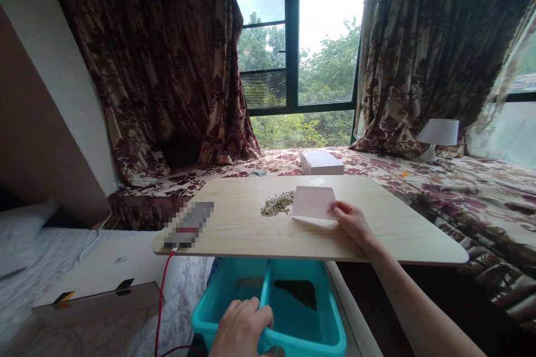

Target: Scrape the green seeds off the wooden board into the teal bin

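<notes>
My right hand [352,220] pinches the right edge of a thin white plastic card or scraper [313,202], held tilted at the tabletop. The card's left edge is against a loose pile of small greenish-brown grains [276,204], which look like beans or seeds. Below the near edge of the table sits a turquoise bin [335,330] with two compartments. Its right compartment holds a dark layer of similar grains [299,293]; a few lie in the left one. My left hand [243,328] is closed over the bin's middle divider, its lower fingers partly hidden.
The light wooden table [234,234] carries a pixelated phone-like device [190,226] at left, with a red cable [159,295] hanging down. Behind it, a white box [322,162] and a lamp [439,133] stand on the window ledge. A larger white box [104,273] lies on the bed.
</notes>
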The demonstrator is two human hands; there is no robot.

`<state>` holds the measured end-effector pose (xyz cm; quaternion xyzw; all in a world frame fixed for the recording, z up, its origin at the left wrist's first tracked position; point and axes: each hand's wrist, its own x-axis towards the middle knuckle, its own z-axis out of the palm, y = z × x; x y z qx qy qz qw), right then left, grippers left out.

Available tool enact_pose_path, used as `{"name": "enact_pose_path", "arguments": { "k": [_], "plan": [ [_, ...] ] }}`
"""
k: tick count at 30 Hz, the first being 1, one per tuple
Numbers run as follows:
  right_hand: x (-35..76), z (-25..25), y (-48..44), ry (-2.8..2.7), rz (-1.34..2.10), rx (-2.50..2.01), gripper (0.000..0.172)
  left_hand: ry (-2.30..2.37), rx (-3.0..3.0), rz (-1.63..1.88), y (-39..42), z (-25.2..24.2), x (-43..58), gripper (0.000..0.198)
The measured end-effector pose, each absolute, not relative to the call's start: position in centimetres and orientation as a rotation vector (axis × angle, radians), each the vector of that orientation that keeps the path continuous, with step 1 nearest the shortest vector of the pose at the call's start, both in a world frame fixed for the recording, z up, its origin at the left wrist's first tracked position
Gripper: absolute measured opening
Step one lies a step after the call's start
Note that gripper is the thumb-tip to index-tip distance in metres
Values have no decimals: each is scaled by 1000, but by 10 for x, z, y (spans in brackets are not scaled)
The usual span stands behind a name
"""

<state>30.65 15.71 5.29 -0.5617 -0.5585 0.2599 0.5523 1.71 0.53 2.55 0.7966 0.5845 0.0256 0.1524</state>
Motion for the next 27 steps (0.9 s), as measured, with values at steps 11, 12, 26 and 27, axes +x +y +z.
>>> {"name": "enact_pose_path", "arguments": {
  "k": [11,12,26,27],
  "plan": [
    [307,49,164,-1353,662,-1271,27,1675,2267,106,6,26,17,19],
    [307,49,163,-1343,664,-1277,26,1681,2258,101,5,27,17,19],
    [308,52,159,-1273,657,-1330,20,1641,2250,265,1,21,10,17],
    [307,53,159,-1264,668,-1326,20,1639,2250,273,1,21,10,17]
  ]
}}
